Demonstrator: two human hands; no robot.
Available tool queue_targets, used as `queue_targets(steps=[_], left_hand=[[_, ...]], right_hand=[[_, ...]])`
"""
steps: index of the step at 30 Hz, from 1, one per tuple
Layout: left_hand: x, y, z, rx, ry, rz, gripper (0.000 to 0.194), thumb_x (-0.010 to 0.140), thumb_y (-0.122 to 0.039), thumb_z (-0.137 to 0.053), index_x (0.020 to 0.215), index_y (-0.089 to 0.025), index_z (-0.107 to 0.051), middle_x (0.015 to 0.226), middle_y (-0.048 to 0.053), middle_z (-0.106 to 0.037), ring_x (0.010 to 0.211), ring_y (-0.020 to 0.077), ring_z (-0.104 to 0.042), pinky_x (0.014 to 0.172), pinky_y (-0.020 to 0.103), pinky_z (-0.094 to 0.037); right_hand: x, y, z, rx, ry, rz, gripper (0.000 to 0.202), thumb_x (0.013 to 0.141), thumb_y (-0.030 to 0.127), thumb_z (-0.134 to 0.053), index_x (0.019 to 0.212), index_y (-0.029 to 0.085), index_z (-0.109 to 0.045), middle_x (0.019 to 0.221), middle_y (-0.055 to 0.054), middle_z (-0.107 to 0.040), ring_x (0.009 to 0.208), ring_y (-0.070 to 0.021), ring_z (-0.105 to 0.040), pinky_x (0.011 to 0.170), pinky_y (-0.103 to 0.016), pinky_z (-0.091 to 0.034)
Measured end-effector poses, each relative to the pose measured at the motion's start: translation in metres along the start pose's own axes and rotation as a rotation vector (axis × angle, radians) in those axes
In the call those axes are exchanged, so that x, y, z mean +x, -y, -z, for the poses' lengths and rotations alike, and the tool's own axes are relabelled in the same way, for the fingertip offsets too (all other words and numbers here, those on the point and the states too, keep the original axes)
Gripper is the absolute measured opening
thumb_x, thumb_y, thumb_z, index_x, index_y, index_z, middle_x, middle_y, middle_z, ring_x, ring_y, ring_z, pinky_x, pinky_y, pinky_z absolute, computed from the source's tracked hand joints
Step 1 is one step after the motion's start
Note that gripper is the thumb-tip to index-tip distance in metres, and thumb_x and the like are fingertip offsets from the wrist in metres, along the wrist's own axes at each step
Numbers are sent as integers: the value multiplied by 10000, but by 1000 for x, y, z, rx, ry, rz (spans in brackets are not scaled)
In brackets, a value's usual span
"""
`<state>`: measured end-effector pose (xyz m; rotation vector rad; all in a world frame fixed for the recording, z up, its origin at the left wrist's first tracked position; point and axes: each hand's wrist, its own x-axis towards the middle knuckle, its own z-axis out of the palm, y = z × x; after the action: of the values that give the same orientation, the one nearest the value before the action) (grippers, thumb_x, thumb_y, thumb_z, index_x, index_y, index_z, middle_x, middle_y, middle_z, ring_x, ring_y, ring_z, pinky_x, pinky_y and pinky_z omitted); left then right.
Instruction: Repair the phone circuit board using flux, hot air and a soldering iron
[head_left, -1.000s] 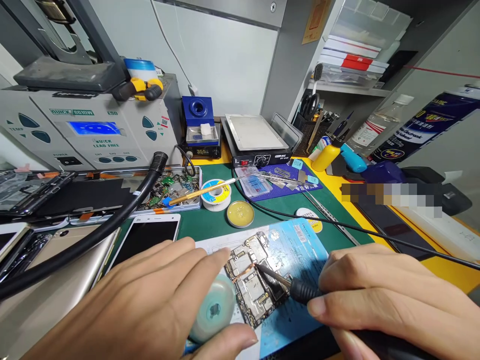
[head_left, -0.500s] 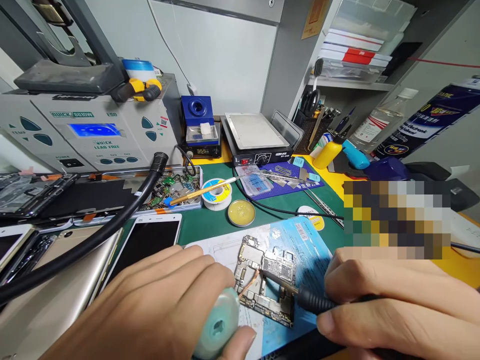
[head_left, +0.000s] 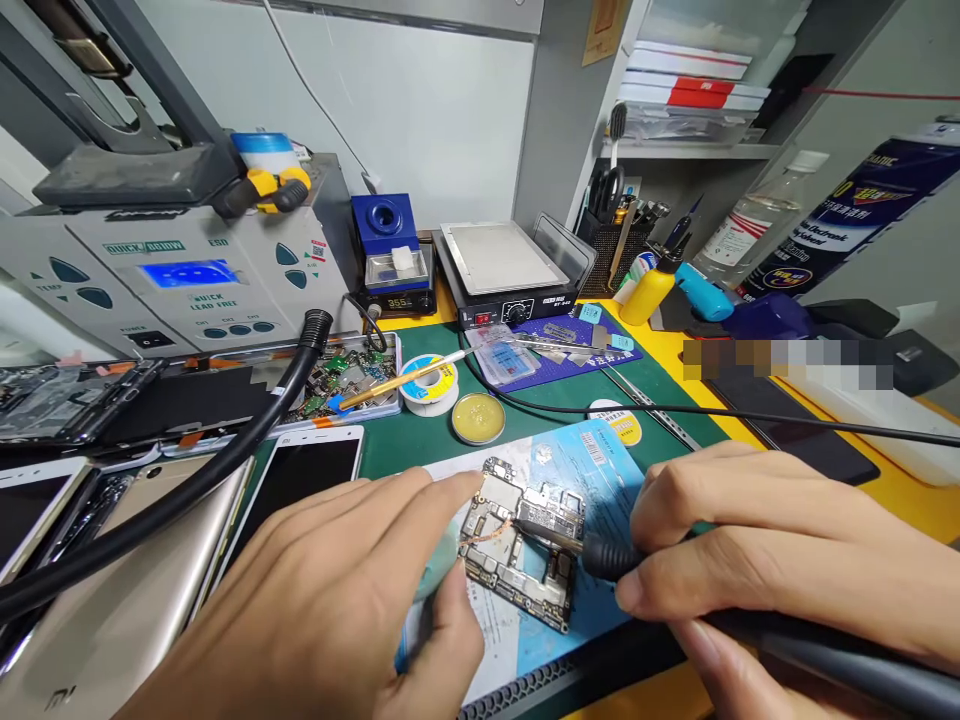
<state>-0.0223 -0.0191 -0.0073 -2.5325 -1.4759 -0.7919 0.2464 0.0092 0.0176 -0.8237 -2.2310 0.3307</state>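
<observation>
A phone circuit board (head_left: pixel 501 495) lies on a white and blue printed sheet (head_left: pixel 611 480). My left hand (head_left: pixel 352 590) is closed around a translucent green spool of desoldering braid (head_left: pixel 440 570), mostly hidden by the fingers. From it the copper desoldering braid (head_left: pixel 486 538) runs out over the board. My left index fingertip is at the board's upper left edge. A soldering iron (head_left: pixel 604 556) is gripped in my right hand (head_left: pixel 750 550) like a pen. Its tip meets the braid's end near the middle of the board.
A black hose (head_left: pixel 259 425) crosses the left side, over several phones (head_left: pixel 157 530). Solder spool (head_left: pixel 429 398), flux tin (head_left: pixel 478 418) and tweezers (head_left: pixel 652 405) lie behind the board. Farther back stand a hot-air station (head_left: pixel 180 310) and a heating plate (head_left: pixel 502 258). A black cable (head_left: pixel 712 409) runs rightward.
My left hand has turned, so the spool is more covered and the index finger reaches the board. The iron and braid end stay together over the board. The view has shifted slightly.
</observation>
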Motion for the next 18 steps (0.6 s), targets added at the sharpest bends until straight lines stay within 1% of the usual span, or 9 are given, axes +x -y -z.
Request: queue_targets(steps=[1, 3, 7, 9, 13, 18], left_hand=[[2, -1, 0, -13, -2, -10, 338, 881, -177, -525, 1199, -289, -559, 942, -25, -747, 791, 162, -718, 728, 285, -554], [5, -3, -1, -15, -3, -7, 291, 886, -180, -531, 1152, -290, -571, 885, -26, -736, 775, 180, -716, 692, 307, -539], [7, -6, -1, -9, -24, 42, 188, 905, -205, -571, 1076, -281, -591, 908, -19, -752, 805, 201, -732, 724, 335, -539], [7, -7, -1, -26, -13, 36, 143, 909, -205, -585, 1032, -277, -594, 900, -25, -754, 769, 190, -728, 695, 332, -526], [10, -6, 3, -43, 39, 38, 94, 918, -202, -592, 981, -272, -589, 839, -44, -727, 722, 170, -713, 645, 326, -501], [13, -5, 9, -81, 111, 29, 61, 925, -203, -582, 935, -263, -588, 796, -51, -702, 669, 146, -687, 619, 312, -497]], right_hand=[[0, 0, 0, -3, -2, -5, 271, 852, 53, -606, 910, 286, -732, 714, -9, -681, 589, -184, -661, 572, -352, -548], [2, 0, 0, 1, -8, -13, 295, 817, 35, -608, 911, 285, -732, 728, -1, -698, 586, -174, -665, 572, -332, -558], [14, -1, 3, 108, -2, 19, 293, 752, 5, -613, 856, 255, -727, 702, 18, -710, 552, -137, -670, 543, -260, -560], [22, -2, 5, 168, -12, 29, 271, 727, -5, -603, 795, 231, -718, 657, 26, -703, 532, -118, -661, 518, -226, -546], [31, -5, 8, 185, -11, 8, 266, 714, -15, -579, 752, 210, -715, 619, 25, -705, 522, -104, -645, 505, -197, -537], [30, -3, 3, 220, -37, -3, 248, 691, -21, -573, 706, 192, -700, 592, 26, -683, 499, -88, -620, 491, -191, -506]])
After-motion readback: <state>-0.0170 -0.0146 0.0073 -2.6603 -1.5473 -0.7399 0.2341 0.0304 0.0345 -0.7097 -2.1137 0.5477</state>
